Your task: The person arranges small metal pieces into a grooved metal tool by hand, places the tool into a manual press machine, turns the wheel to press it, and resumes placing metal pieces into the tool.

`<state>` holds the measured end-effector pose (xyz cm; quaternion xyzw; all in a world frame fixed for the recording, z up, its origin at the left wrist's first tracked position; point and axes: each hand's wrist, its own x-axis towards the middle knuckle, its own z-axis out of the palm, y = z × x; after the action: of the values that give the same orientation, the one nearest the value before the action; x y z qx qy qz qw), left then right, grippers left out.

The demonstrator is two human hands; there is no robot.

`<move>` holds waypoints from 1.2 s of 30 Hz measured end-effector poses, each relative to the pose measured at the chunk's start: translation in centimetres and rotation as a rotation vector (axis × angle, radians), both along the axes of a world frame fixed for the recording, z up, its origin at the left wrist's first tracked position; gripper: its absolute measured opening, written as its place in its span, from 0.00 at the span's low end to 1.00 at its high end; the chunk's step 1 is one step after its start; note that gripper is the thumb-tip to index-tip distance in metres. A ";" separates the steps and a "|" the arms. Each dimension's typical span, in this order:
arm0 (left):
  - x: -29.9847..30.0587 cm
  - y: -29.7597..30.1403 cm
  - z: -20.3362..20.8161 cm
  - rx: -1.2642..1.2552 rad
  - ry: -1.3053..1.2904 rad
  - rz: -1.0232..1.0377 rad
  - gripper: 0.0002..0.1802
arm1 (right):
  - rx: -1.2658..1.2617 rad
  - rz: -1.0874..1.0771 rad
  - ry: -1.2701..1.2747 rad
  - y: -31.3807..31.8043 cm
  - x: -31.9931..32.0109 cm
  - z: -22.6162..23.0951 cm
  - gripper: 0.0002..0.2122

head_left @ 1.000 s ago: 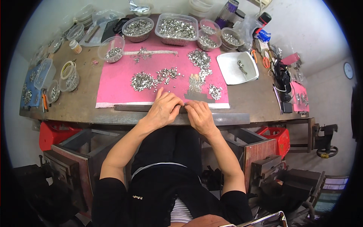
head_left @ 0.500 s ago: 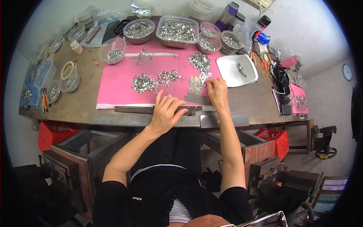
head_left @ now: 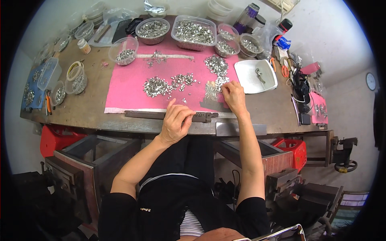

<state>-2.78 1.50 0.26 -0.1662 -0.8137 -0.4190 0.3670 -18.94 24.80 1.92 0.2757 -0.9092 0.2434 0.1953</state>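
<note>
My left hand (head_left: pixel 176 123) rests over a dark metal bar with a row of notches (head_left: pixel 144 115) along the table's front edge. Its thumb and index finger have come together at the bar; whatever they may pinch is too small to make out. My right hand (head_left: pixel 235 98) is at the right side of the pink mat (head_left: pixel 124 88), fingertips pinched beside a heap of small silvery metal pieces (head_left: pixel 217 65). Next to those fingertips lies a bundle of thin metal pins (head_left: pixel 211 90). Another heap of metal pieces (head_left: pixel 157 87) sits beyond my left hand.
A white tray (head_left: pixel 245 82) holding a small chain-like piece stands right of the mat. Along the back are a rectangular tub (head_left: pixel 194 45) and round bowls (head_left: pixel 152 40) of metal pieces. A flat metal plate (head_left: pixel 241 129) lies at the front edge. Orange-handled pliers (head_left: pixel 48 105) lie left.
The thumb and index finger of my left hand have closed together over the bar. My right hand stays by the heap, with its fingers slightly shifted. The view has moved a little.
</note>
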 end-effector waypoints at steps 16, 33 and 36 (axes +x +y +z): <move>1.2 0.6 0.3 0.042 -0.016 -0.008 0.12 | -0.059 -0.130 -0.153 -0.1 0.9 -0.5 0.05; 0.2 0.4 -0.2 -0.020 -0.022 -0.021 0.11 | -0.014 0.021 0.035 -0.9 4.0 2.6 0.05; 0.3 0.6 -0.1 -0.026 -0.022 -0.025 0.12 | 0.038 0.050 0.162 -0.5 7.8 1.3 0.06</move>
<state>-2.50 2.06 0.15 -0.1764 -0.8211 -0.4145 0.3504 -11.09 24.28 3.22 0.3207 -0.8878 0.2076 0.2566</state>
